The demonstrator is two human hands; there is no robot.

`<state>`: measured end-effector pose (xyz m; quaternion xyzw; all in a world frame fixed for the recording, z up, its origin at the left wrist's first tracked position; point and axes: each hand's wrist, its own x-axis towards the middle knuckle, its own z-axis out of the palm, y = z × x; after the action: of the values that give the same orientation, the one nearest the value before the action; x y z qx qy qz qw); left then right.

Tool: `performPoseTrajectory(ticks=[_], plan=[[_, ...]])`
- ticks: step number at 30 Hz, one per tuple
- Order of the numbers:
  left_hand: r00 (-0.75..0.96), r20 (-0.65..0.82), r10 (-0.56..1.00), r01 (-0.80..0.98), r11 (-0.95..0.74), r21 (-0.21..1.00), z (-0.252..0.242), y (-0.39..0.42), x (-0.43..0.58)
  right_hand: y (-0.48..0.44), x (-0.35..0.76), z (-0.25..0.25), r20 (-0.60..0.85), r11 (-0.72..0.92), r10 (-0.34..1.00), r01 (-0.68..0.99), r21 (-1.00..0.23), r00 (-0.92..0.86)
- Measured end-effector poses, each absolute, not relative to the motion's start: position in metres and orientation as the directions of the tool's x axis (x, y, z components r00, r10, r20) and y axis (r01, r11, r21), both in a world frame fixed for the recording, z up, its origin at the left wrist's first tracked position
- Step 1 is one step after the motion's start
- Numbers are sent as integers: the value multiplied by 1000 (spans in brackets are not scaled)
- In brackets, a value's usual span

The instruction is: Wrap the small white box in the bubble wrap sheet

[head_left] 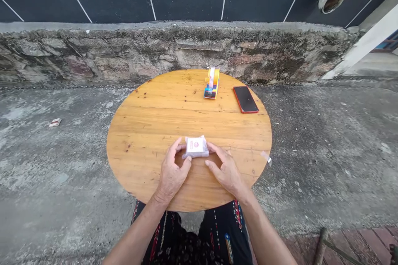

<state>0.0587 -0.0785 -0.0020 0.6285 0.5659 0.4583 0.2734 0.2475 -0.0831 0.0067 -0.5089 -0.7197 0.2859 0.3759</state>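
Note:
A small white box with red print, wrapped in clear, crinkled plastic, makes up a flat package (195, 146) on the wooden table. My left hand (173, 165) rests at its left side, thumb and fingers apart, with the fingertips at the wrapping. On the other side my right hand (224, 166) has its fingers spread, the fingertips close to the package's right edge. Both hands lie low over the tabletop, and the package sits between them without being lifted.
A tape dispenser (212, 83) stands toward the back of the round table (149, 120). To its right lies a phone (246, 99) with a red edge. A strip of clear tape (266, 157) hangs at the table's right rim. Behind runs a low stone wall (124, 56).

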Motion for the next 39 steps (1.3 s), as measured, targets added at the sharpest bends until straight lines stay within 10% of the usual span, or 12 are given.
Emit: performPoseTrajectory(ticks=[39], plan=[[-82, 329, 941, 484, -251, 838, -3, -81, 56, -89, 244, 3, 221, 240, 970, 547, -802, -103]])
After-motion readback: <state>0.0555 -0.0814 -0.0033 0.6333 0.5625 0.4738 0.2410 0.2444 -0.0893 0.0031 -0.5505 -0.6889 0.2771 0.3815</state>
